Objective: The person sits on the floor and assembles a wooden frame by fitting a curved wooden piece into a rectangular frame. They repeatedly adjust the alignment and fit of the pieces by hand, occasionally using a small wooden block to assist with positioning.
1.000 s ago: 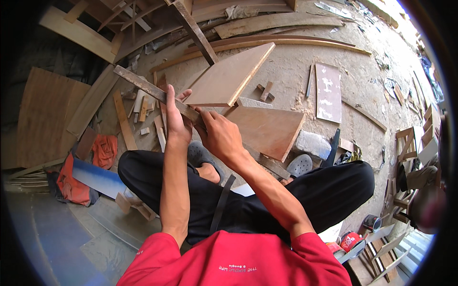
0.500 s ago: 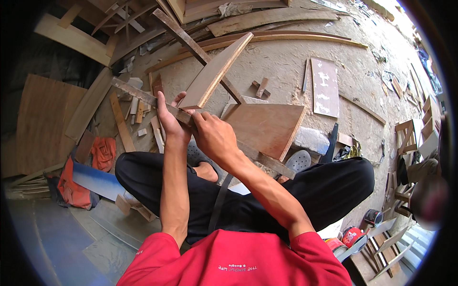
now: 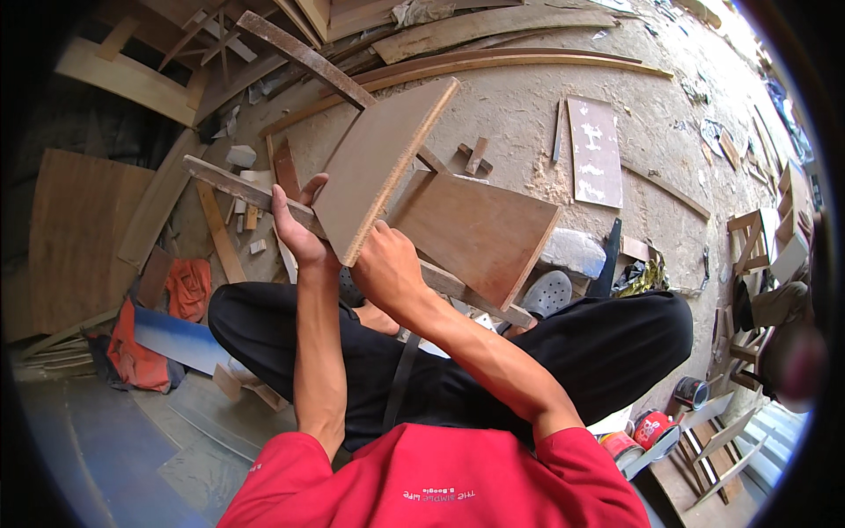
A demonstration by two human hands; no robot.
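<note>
Left hand (image 3: 304, 236): clamped around the near strip (image 3: 236, 185), thumb straight across its face, fingers behind. Right hand (image 3: 385, 271): curled under the near corner of the tilted panel (image 3: 378, 158); its fingertips are partly hidden by the panel edge, so cannot tell whether the grip is together on anything.

Workpiece location: held above the floor (image 3: 510, 114), before the seated person's lap. The near strip runs from the left hand toward the right shoe (image 3: 548, 295); the far strip (image 3: 304, 57) slants behind the tilted panel toward the floor's far edge, where long boards (image 3: 502, 60) lie. The lower panel (image 3: 480, 233) sits between the strips, its near edge along the near strip.

Progress, judged: partly assembled. Two panels and two strips appear set together as one frame. Whether the joints are fastened cannot be told; no fastener or tool shows in either hand. Surfaces look bare, so any finishing seems not yet done. Unused nearby: handsaw (image 3: 607, 260) beside the pale block (image 3: 572, 251), and crossed offcuts (image 3: 475, 157) beyond the lower panel.
</note>
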